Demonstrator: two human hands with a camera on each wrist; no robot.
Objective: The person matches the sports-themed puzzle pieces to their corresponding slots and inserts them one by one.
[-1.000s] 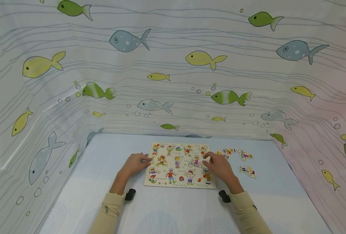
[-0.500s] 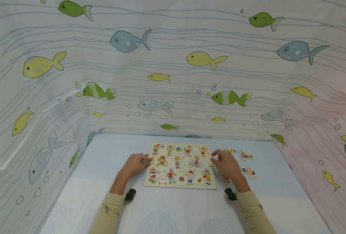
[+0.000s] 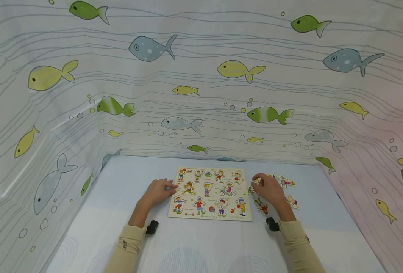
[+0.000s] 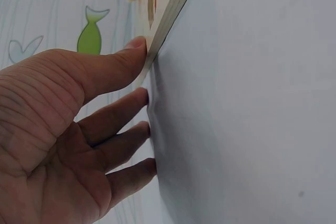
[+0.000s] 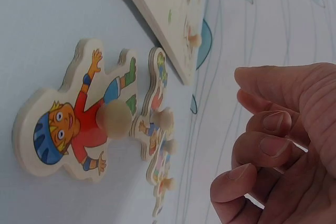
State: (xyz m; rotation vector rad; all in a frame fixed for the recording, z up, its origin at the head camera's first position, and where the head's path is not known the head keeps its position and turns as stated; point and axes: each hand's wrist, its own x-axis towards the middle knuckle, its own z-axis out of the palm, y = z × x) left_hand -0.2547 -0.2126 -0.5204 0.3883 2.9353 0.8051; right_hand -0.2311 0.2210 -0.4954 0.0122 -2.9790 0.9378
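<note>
A wooden peg puzzle board [image 3: 195, 182] with printed children playing sports lies flat on the table. At its left edge rests my left hand [image 3: 158, 190]. In the left wrist view, the thumb [image 4: 137, 45] touches the board's side, and fingers reach down to the table surface. Right of the board, my right hand [image 3: 270, 190] hovers above loose puzzle pieces, its fingers loosely bent with nothing between them. One piece, a child in a blue helmet and red shirt [image 5: 79, 129], lies face up with a round knob. Other pieces [image 5: 157, 95] lie behind it, partly overlapping in that view.
More loose pieces lie farther right, including a cyclist [image 3: 286, 182] and another figure [image 3: 292, 201]. A pale cloth covers the table [image 3: 119, 242]. Fish-patterned sheets [image 3: 208, 106] rise at the back and both sides.
My right hand has moved right, off the board's right side to above the loose pieces, uncovering the board's right-hand figures. My left hand has stayed at the left edge.
</note>
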